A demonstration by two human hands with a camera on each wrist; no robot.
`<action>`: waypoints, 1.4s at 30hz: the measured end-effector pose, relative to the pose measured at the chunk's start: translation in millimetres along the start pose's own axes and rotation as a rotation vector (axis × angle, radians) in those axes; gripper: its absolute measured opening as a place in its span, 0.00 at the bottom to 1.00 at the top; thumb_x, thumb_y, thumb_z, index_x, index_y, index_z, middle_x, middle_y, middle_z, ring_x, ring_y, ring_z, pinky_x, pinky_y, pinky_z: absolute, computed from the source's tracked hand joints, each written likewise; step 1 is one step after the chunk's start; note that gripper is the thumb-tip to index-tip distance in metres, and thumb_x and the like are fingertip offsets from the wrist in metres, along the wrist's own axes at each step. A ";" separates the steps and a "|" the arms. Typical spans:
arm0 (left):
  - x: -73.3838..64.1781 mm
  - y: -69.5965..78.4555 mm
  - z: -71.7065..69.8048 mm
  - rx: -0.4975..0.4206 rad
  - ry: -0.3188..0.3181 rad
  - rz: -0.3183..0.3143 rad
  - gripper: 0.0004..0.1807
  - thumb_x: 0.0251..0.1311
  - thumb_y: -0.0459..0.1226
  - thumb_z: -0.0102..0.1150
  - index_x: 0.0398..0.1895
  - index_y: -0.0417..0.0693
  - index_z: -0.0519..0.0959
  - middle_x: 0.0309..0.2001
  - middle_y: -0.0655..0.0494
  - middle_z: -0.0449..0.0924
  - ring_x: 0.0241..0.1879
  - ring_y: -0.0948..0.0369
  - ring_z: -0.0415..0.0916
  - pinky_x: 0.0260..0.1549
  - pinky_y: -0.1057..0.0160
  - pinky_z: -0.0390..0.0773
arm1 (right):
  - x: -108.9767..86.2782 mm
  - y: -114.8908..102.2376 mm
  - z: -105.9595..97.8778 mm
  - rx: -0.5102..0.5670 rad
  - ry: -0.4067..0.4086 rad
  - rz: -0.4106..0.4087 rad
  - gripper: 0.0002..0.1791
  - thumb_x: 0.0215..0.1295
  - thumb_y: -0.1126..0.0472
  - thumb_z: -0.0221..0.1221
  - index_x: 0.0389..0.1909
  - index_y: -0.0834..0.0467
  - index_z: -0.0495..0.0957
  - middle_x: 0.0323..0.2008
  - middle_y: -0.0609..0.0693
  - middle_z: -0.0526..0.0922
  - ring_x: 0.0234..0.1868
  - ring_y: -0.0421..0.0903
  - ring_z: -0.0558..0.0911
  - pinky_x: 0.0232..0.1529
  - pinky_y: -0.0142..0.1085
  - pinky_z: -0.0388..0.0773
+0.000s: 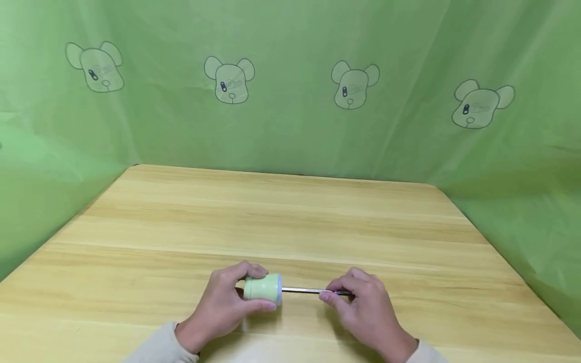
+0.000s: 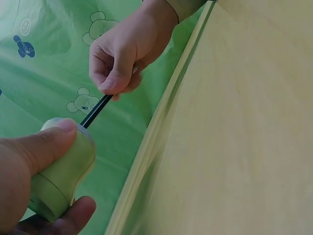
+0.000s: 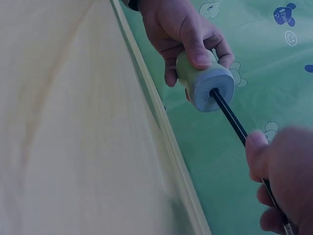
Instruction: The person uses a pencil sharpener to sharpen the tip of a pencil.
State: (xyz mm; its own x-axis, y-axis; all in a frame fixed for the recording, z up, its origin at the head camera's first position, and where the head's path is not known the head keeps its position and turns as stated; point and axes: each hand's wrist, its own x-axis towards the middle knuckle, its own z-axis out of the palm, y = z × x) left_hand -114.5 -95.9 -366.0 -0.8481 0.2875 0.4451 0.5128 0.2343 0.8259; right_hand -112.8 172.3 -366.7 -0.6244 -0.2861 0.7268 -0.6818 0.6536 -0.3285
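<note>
My left hand [image 1: 224, 300] grips a small light-green pencil sharpener [image 1: 262, 289] from its far end, the thumb along its near side. The sharpener lies sideways, its bluish-grey end face [image 3: 201, 92] turned towards the right hand. A dark, slim pencil [image 1: 300, 290] sticks out of the hole in that face; its tip is hidden inside. Thumb and fingers of my right hand [image 1: 365, 302] pinch the pencil near its outer end. In the right wrist view a silvery end [image 3: 287, 228] of the pencil shows below the fingers.
Both hands are above the near part of a light wood-grain table [image 1: 290, 217]. Green sheeting [image 1: 290, 136] printed with bear heads encloses the table at the back and sides. The table's near edge [image 2: 146, 142] runs close by the hands in the wrist views.
</note>
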 end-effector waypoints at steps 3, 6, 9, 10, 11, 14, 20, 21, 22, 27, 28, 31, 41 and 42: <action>0.8 0.1 0.6 0.002 0.004 -0.005 0.21 0.42 0.39 0.78 0.38 0.41 0.79 0.45 0.46 0.83 0.36 0.59 0.80 0.26 0.67 0.84 | 2.0 -1.2 0.3 -0.022 0.027 0.020 0.13 0.36 0.62 0.78 0.25 0.51 0.84 0.27 0.34 0.76 0.23 0.33 0.70 0.27 0.26 0.66; 1.5 0.8 0.2 -0.003 0.008 -0.017 0.21 0.42 0.39 0.79 0.38 0.42 0.79 0.45 0.47 0.83 0.36 0.58 0.80 0.26 0.67 0.85 | 3.4 -1.9 0.2 0.022 0.037 0.037 0.15 0.35 0.64 0.78 0.26 0.52 0.84 0.29 0.37 0.76 0.22 0.36 0.70 0.24 0.22 0.66; 1.5 1.9 -0.9 -0.003 0.013 -0.031 0.21 0.42 0.38 0.79 0.38 0.42 0.79 0.45 0.47 0.83 0.36 0.57 0.80 0.27 0.67 0.85 | 4.9 -1.3 0.1 0.076 0.049 0.021 0.19 0.30 0.65 0.79 0.26 0.53 0.82 0.30 0.40 0.75 0.22 0.38 0.69 0.21 0.19 0.66; 1.4 2.2 -1.2 -0.004 0.014 -0.033 0.21 0.42 0.38 0.79 0.38 0.41 0.79 0.45 0.46 0.82 0.37 0.56 0.80 0.28 0.67 0.85 | 5.3 -0.8 0.1 0.082 0.054 0.012 0.19 0.29 0.66 0.80 0.25 0.53 0.81 0.30 0.40 0.76 0.22 0.37 0.70 0.21 0.19 0.67; 1.5 2.6 -1.4 -0.004 0.013 -0.034 0.21 0.42 0.37 0.79 0.38 0.41 0.79 0.46 0.46 0.82 0.37 0.56 0.80 0.28 0.67 0.85 | 5.7 -0.3 0.0 0.088 0.061 -0.002 0.20 0.28 0.66 0.80 0.24 0.53 0.81 0.29 0.40 0.76 0.22 0.37 0.70 0.21 0.19 0.67; 2.3 3.4 -1.7 -0.008 0.012 -0.033 0.21 0.42 0.37 0.79 0.38 0.41 0.79 0.46 0.45 0.82 0.37 0.56 0.80 0.28 0.66 0.85 | 6.9 1.5 -0.4 0.108 0.076 -0.048 0.20 0.28 0.69 0.79 0.23 0.54 0.80 0.27 0.41 0.77 0.23 0.35 0.72 0.20 0.18 0.68; 3.8 3.7 -1.8 -0.009 0.014 -0.024 0.21 0.42 0.37 0.79 0.39 0.40 0.79 0.46 0.45 0.82 0.37 0.56 0.80 0.28 0.66 0.85 | 7.2 3.6 -0.5 0.153 0.066 -0.071 0.18 0.30 0.72 0.77 0.23 0.56 0.81 0.26 0.43 0.78 0.23 0.36 0.75 0.20 0.18 0.71; 3.8 3.6 -1.9 -0.008 0.012 -0.024 0.21 0.42 0.37 0.78 0.39 0.40 0.79 0.46 0.45 0.82 0.37 0.55 0.80 0.28 0.66 0.85 | 7.0 3.6 -0.5 0.156 0.058 -0.066 0.18 0.31 0.72 0.77 0.23 0.56 0.81 0.26 0.43 0.78 0.24 0.36 0.76 0.20 0.18 0.72; 3.8 3.5 -1.9 -0.007 0.010 -0.025 0.21 0.42 0.37 0.78 0.39 0.40 0.79 0.46 0.44 0.82 0.37 0.55 0.80 0.28 0.66 0.85 | 6.8 3.5 -0.6 0.157 0.049 -0.061 0.17 0.31 0.72 0.77 0.23 0.56 0.81 0.26 0.42 0.78 0.24 0.36 0.76 0.21 0.19 0.73; 4.1 2.3 -2.0 0.006 0.008 -0.028 0.21 0.42 0.37 0.79 0.38 0.40 0.79 0.46 0.44 0.82 0.37 0.55 0.80 0.28 0.67 0.85 | 6.1 4.3 -0.9 0.140 0.010 -0.065 0.15 0.35 0.70 0.76 0.24 0.55 0.81 0.25 0.41 0.79 0.24 0.34 0.75 0.23 0.19 0.73; 4.3 2.0 -2.0 0.011 0.009 -0.027 0.21 0.41 0.36 0.79 0.38 0.40 0.79 0.46 0.44 0.82 0.37 0.56 0.80 0.27 0.67 0.85 | 6.1 4.5 -0.9 0.133 0.003 -0.067 0.14 0.36 0.69 0.76 0.23 0.54 0.81 0.25 0.40 0.78 0.24 0.34 0.74 0.22 0.19 0.72; 4.7 0.9 -1.6 0.018 0.010 -0.023 0.21 0.41 0.36 0.79 0.38 0.40 0.79 0.45 0.44 0.83 0.37 0.56 0.80 0.27 0.67 0.85 | 6.1 4.8 -0.6 0.082 -0.002 -0.069 0.12 0.39 0.67 0.75 0.23 0.52 0.82 0.23 0.37 0.76 0.22 0.31 0.69 0.22 0.20 0.68; 2.5 -0.6 1.7 0.006 0.012 -0.047 0.21 0.41 0.37 0.79 0.38 0.40 0.79 0.46 0.45 0.82 0.38 0.55 0.80 0.27 0.67 0.85 | 3.2 -1.5 1.3 -0.035 0.060 0.036 0.16 0.33 0.62 0.78 0.27 0.54 0.83 0.29 0.38 0.77 0.26 0.38 0.73 0.30 0.33 0.67; 2.1 -0.4 1.8 0.005 0.010 -0.050 0.21 0.41 0.37 0.79 0.38 0.40 0.79 0.46 0.45 0.82 0.38 0.54 0.80 0.27 0.67 0.85 | 2.8 -2.2 1.0 -0.033 0.055 0.044 0.17 0.32 0.62 0.78 0.27 0.54 0.83 0.29 0.38 0.77 0.26 0.38 0.72 0.29 0.32 0.68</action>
State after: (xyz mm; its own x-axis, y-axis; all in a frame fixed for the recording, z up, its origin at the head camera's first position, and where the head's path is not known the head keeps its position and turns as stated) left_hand -116.2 -93.7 -366.0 -0.8740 0.2656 0.4070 0.4706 0.2531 0.8453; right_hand -113.4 169.3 -364.6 -0.6308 -0.2182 0.7447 -0.6406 0.6879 -0.3410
